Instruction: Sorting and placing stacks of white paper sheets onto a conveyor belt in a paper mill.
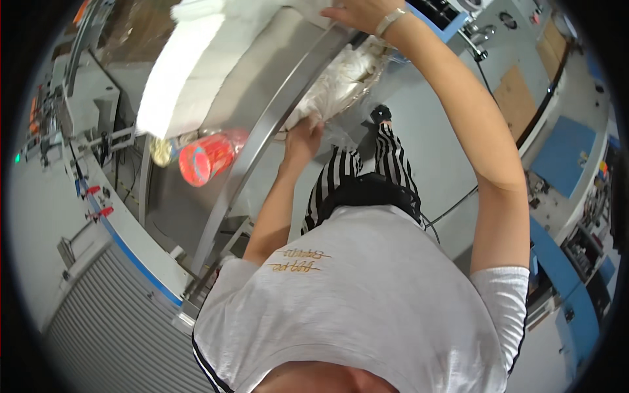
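Below the metal table edge, my left hand reaches in at a clear plastic bag with white contents. Its fingers are closed on the near side of the bag, their tips partly hidden in it. At the top of the view, my right hand is over the table's edge, its thumb stretched out to the left; the upper picture border cuts off part of the hand. A stack of white sheet material lies on the table just left of it.
A roll in red wrapping lies by the near end of the table, with a cream-coloured roll beside it. A machine with a blue-edged bed stands on the left. Blue cabinets and a dark cable are on the right.
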A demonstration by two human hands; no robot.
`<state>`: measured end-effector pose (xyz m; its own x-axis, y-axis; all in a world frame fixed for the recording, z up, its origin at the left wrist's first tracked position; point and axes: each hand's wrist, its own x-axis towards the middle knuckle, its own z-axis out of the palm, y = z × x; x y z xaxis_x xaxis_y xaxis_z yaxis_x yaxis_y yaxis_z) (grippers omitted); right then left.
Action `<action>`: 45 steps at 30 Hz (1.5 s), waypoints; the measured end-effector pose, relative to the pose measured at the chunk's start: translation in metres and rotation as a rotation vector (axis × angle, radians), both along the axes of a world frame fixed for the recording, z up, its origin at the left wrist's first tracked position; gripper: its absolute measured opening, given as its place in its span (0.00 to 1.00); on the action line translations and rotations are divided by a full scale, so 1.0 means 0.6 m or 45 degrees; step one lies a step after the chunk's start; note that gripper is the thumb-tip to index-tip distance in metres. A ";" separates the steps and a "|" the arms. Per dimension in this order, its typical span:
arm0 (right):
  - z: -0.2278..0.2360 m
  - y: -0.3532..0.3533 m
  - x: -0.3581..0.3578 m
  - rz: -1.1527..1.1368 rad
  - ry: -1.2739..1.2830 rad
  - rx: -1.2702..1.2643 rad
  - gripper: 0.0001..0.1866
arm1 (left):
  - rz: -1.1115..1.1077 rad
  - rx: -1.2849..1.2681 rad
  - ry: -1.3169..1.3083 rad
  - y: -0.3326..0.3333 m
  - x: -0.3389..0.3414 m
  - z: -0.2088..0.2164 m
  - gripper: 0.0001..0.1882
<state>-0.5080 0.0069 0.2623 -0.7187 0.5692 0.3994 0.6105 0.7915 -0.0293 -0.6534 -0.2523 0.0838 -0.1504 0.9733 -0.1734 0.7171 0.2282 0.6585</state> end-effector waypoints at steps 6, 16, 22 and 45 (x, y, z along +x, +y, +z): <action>0.022 -0.022 -0.038 -0.050 0.023 -0.001 0.28 | 0.761 1.032 0.698 -0.097 -0.080 0.313 0.19; -0.008 -0.034 -0.026 -0.026 0.101 0.079 0.25 | 0.785 0.619 0.382 -0.050 -0.109 0.264 0.29; -0.001 -0.032 -0.034 0.021 0.094 0.042 0.27 | 0.524 0.648 0.335 0.116 -0.048 0.253 0.35; 0.019 -0.041 -0.017 0.086 0.188 -0.140 0.20 | 0.538 0.826 0.109 0.261 0.007 0.239 0.40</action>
<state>-0.5184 -0.0180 0.2737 -0.6948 0.5679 0.4412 0.5391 0.8174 -0.2032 -0.6489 -0.0956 0.2270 -0.5187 0.7330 0.4402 0.7093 0.0814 0.7002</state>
